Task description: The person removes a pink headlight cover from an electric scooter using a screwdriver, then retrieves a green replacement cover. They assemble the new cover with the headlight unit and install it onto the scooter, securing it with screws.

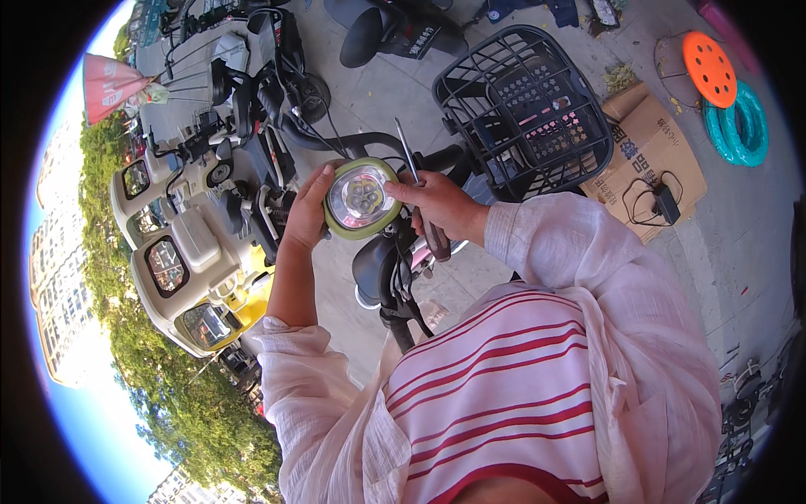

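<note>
My left hand holds the left side of a round headlamp with a pale green rim and a clear lens. My right hand grips a screwdriver with a brown handle, its metal shaft pointing up and forward, while the thumb presses on the lamp's right edge. Behind and below the lamp are black handlebars, cables and a black stem of a bicycle or scooter. A black wire basket sits beyond my right hand.
A flattened cardboard with a black charger lies right of the basket. Orange and teal rings lie farther right. Parked scooters and cream cabin vehicles stand at left, near a red flag.
</note>
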